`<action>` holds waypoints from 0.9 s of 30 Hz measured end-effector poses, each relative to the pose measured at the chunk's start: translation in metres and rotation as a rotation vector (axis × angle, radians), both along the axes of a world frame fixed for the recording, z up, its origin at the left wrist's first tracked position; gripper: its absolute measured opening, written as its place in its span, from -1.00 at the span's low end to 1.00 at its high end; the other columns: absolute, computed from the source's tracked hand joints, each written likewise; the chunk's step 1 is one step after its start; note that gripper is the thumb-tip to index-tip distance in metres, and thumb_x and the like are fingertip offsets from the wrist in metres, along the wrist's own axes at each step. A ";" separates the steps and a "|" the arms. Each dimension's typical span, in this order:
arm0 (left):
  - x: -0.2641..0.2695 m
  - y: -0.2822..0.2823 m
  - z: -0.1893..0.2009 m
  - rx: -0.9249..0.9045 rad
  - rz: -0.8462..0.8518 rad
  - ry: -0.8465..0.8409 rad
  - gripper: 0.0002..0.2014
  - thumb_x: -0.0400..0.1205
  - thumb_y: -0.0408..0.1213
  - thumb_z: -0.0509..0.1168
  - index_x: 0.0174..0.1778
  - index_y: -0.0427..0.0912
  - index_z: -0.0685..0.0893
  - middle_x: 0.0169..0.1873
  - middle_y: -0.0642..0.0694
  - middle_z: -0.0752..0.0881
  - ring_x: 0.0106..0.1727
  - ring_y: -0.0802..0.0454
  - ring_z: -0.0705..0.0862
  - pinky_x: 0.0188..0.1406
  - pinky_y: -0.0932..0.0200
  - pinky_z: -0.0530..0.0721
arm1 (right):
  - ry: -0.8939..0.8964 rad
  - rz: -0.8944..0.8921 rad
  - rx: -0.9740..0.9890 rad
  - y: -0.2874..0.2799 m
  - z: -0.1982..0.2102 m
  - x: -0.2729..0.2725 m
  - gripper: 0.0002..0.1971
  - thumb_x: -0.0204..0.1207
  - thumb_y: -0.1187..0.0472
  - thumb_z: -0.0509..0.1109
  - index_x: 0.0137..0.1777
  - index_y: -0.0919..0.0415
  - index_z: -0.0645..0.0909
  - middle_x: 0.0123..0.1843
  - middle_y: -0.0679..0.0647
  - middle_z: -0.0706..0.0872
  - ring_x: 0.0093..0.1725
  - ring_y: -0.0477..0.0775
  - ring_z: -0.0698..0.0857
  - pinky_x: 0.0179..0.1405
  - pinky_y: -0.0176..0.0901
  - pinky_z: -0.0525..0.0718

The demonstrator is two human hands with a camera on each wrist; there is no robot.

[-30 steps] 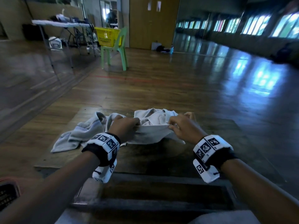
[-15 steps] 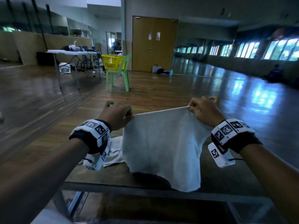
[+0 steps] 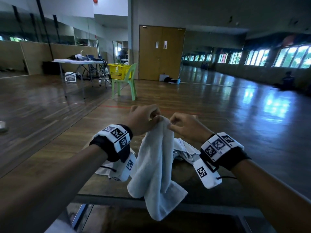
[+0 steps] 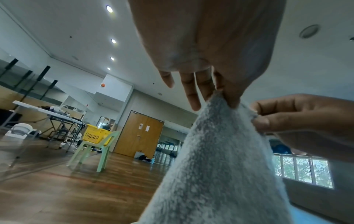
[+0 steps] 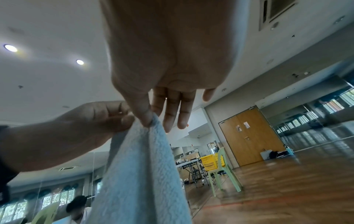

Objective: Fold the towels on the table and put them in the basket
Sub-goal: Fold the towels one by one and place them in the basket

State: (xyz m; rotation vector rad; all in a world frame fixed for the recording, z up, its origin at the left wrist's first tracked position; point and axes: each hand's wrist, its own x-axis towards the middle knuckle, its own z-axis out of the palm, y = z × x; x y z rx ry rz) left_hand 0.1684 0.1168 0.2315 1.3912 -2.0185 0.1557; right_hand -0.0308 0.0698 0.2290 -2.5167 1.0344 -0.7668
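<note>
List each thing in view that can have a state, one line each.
white towel: lifted, hanging doubled from its top corners, lower end draped over the near table edge.
left hand: pinches one top corner.
right hand: pinches the other top corner, close beside the left.
other towels: crumpled, unfolded on the table.
yellow basket: upright on the green chair; contents not visible.
double door: closed.

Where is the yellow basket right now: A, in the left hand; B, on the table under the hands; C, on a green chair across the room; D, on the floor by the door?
C: the yellow basket sits on the seat of the green chair, far beyond the towel.
</note>
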 end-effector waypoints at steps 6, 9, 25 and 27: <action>0.015 0.005 -0.002 0.122 0.143 -0.130 -0.77 0.54 0.16 0.30 -0.18 0.09 0.60 -0.27 0.25 0.57 -0.02 0.15 0.48 -0.05 0.09 0.11 | -0.045 -0.002 -0.052 0.007 0.023 -0.011 -0.93 0.53 0.26 0.38 -0.10 0.27 0.59 -0.04 0.13 0.74 0.07 0.08 0.66 0.17 -0.57 0.34; 0.041 0.005 -0.006 0.220 0.230 -0.242 -0.83 0.54 0.12 0.32 -0.18 0.14 0.59 -0.31 0.31 0.54 0.05 0.14 0.46 0.06 0.03 0.21 | -0.081 -0.041 -0.096 -0.005 0.029 -0.019 -0.90 0.50 0.24 0.36 -0.21 0.14 0.51 -0.13 0.02 0.72 -0.03 0.03 0.67 0.25 0.22 0.53; -0.034 -0.001 -0.038 0.424 -0.097 0.280 -0.56 0.31 0.25 0.37 -0.23 -0.09 0.63 -0.24 -0.05 0.71 -0.13 -0.01 0.69 0.02 -0.15 0.68 | -0.005 0.039 -0.090 -0.004 0.016 -0.014 -0.92 0.44 0.07 0.45 -0.17 0.04 0.66 -0.17 -0.09 0.75 -0.03 -0.10 0.69 0.30 0.10 0.49; -0.032 -0.003 -0.043 0.388 -0.104 0.360 -0.61 0.30 0.24 0.38 -0.38 -0.04 0.55 -0.38 0.02 0.61 -0.28 0.02 0.60 -0.15 -0.14 0.62 | -0.012 0.020 -0.104 -0.006 0.015 -0.018 -0.93 0.42 0.00 0.43 -0.22 -0.06 0.63 -0.20 -0.14 0.74 -0.04 -0.18 0.67 0.36 0.23 0.41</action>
